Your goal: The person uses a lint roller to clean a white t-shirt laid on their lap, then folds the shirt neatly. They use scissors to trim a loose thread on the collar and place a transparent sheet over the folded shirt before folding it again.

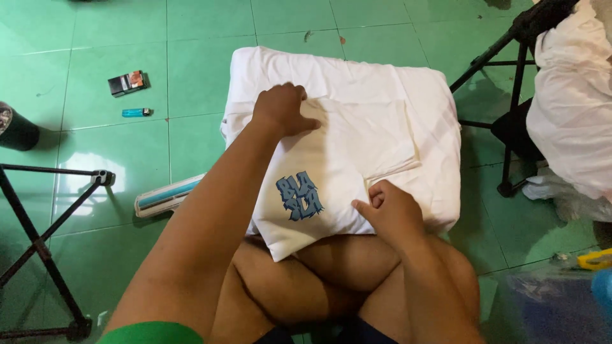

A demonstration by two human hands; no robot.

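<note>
Seated cross-legged on a green tiled floor (95,153), a person works over a folded white T-shirt (344,159) bearing a blue graphic print (298,198) near its lower left corner. The shirt rests on a stack of white cloth (395,83) spread on the floor just in front of the person's bare knees, its near edge overlapping the legs.

The left hand (280,109) lies palm down on the shirt's upper left part, fingers curled loosely against the fabric and pressing it flat; its grip is not closed around anything. The right hand (389,207) sits at the shirt's lower right edge, fingers folded in and pinching the cloth there, thumb pointing toward the print. A folded flap of the shirt runs diagonally between the two hands.

To the left on the floor, well apart from the cloth, lie a small dark box with an orange patch (129,83) and, just below it, a blue lighter (136,112). A rolled white and teal tube (167,195) lies beside the person's left arm, near the stack's corner. A dark round object (16,127) stands at the far left edge, above the black legs of a tripod (44,242). At upper right, a second black stand (510,95) is draped with more white fabric (570,95), with crumpled clear plastic (561,197) beneath it. A green sleeve edge (150,332) shows on the left arm.
</note>
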